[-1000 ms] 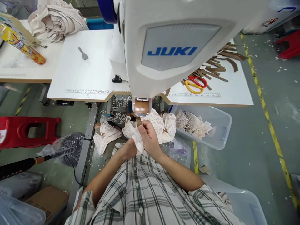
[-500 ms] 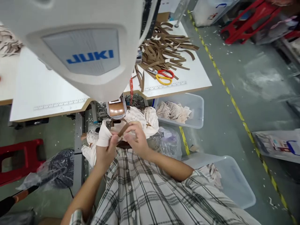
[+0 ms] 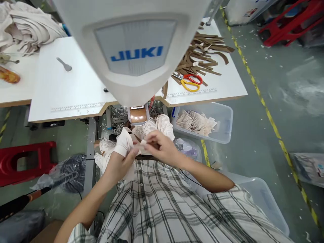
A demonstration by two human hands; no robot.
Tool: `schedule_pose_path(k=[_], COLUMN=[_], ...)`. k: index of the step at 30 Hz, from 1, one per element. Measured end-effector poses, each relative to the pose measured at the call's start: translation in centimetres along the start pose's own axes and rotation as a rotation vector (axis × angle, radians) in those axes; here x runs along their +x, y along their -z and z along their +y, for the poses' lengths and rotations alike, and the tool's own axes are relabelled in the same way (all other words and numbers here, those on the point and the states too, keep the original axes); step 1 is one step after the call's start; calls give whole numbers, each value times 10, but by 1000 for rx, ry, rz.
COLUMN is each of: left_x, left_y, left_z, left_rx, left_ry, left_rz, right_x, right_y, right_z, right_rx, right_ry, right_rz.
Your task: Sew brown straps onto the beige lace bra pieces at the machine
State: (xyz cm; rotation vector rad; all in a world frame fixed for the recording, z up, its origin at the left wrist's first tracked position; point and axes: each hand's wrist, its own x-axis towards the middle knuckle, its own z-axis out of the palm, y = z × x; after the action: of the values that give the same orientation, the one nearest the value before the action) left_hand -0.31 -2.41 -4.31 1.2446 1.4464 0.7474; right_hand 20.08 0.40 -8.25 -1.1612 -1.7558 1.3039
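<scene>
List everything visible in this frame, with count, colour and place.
sewing machine: one, white, top centre
table: one, white, under machine
strips: many, brown, table right
scissors: one, red and yellow, by strips
bin: one, clear, holding beige pieces, right of hands
lace pieces: several, cream, below machine
stool: one, red, left floor
fabric pile: one, beige, top left
left hand: holds white fabric piece
right hand: pinches same piece
</scene>
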Motion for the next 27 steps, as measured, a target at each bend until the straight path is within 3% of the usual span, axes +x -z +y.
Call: schedule_pose_path(k=[2,3,6,8,11,15,18,21,25,27], left_x=[1,2,4,6,7,6,5,8,14,16], left_y=[2,2,-1,-5,-9,-7,-6,-9,-17,-21], left_z=[-1,0,3,5,7,6,3,-2,-6,-5], left_rx=[-83,-115,-133,-69,-1,-20,-151,-384,-610,-643], left_ry=[48,63,35,12,-17,-34,28,116,169,167], left_rz=[22,23,37,40,61,-7,-36,16,117,141], right_x=[-3,-3,0,3,8,14,15,14,12,11], right_y=[4,5,2,-7,-21,-27,-24,-19,-15,-16], right_z=[1,0,-5,-8,-7,-1,-1,-7,-15,-17], right_rx=[-5,-24,22,209,432,567,652,502,-5,-178], right_ry=[-44,-48,-64,-140,-279,-313,-355,-290,32,169], right_rz=[157,169,-46,-164,-135,-15,-49,-12,279,308])
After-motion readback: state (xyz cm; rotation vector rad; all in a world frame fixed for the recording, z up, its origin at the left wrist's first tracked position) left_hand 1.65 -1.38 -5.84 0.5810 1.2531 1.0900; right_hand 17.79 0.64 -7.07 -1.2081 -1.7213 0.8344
